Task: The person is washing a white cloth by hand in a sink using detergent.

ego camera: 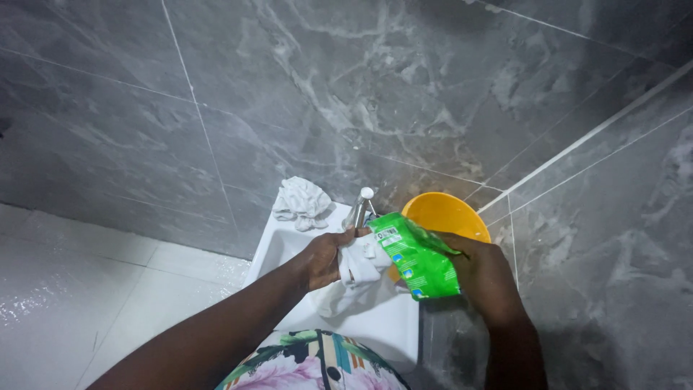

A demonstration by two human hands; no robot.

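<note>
Two hands meet above a white sink [393, 325]: left hand [326, 256] fingers clamped on a white cloth [357, 269], right hand [482, 278] fingers gripping a green packet [417, 256], its long axis slanting toward the cloth.

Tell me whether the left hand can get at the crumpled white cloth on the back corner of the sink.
Probably not as it stands: the left hand is already gripping a white cloth over the sink. The crumpled cloth lies uncovered just beyond it, so the path looks free once that hand lets go.
</note>
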